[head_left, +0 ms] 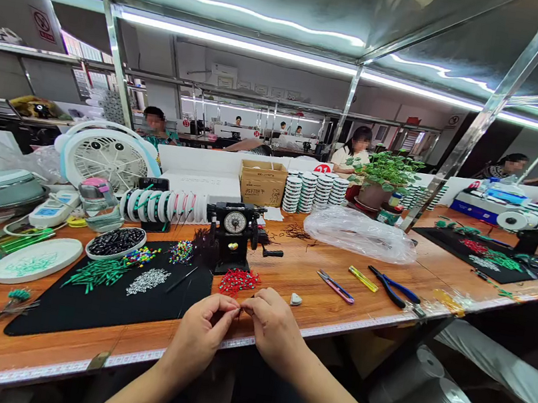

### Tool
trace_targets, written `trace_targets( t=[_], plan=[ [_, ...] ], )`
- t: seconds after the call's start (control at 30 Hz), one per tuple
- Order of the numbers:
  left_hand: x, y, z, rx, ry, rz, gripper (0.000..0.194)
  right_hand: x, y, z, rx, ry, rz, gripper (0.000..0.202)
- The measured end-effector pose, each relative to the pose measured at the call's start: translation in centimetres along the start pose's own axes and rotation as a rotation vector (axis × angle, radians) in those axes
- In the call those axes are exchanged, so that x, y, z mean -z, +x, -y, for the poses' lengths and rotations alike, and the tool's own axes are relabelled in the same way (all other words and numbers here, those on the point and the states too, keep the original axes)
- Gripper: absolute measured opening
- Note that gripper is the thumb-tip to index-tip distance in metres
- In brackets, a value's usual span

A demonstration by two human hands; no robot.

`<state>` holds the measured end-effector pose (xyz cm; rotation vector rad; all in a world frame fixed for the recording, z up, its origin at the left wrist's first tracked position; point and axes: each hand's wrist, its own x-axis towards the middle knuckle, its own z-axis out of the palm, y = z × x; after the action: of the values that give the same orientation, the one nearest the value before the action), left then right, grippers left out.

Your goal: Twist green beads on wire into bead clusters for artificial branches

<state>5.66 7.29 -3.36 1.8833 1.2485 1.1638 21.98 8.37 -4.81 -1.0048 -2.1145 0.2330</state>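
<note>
Fingertips (pixel 233 312) of left hand (pixel 200 331) and right hand (pixel 274 322) are pinching closed on a small dark thing (pixel 238 316), perhaps thread, by the front edge of the bench (pixel 291 275), near the red pile (pixel 238 282). Fine fingerwork seems to be going on, probably needing steady pinch next.

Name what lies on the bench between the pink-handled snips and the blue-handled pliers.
In the head view, a slim yellow item lies on the wood between the snips and the pliers.
</note>
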Motion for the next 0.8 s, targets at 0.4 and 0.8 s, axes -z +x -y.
trace_targets(
  t=[0.4,0.8],
  plan=[
    [-0.1,-0.3,0.3,-0.02,0.006,0.002,0.015,0.0,-0.1,0.4,-0.064,0.035,0.006,0.023],
    [-0.1,-0.3,0.4,-0.011,0.003,0.003,0.016,0.9,-0.4,1.5,-0.052,0.061,0.074,0.014]
  ],
)
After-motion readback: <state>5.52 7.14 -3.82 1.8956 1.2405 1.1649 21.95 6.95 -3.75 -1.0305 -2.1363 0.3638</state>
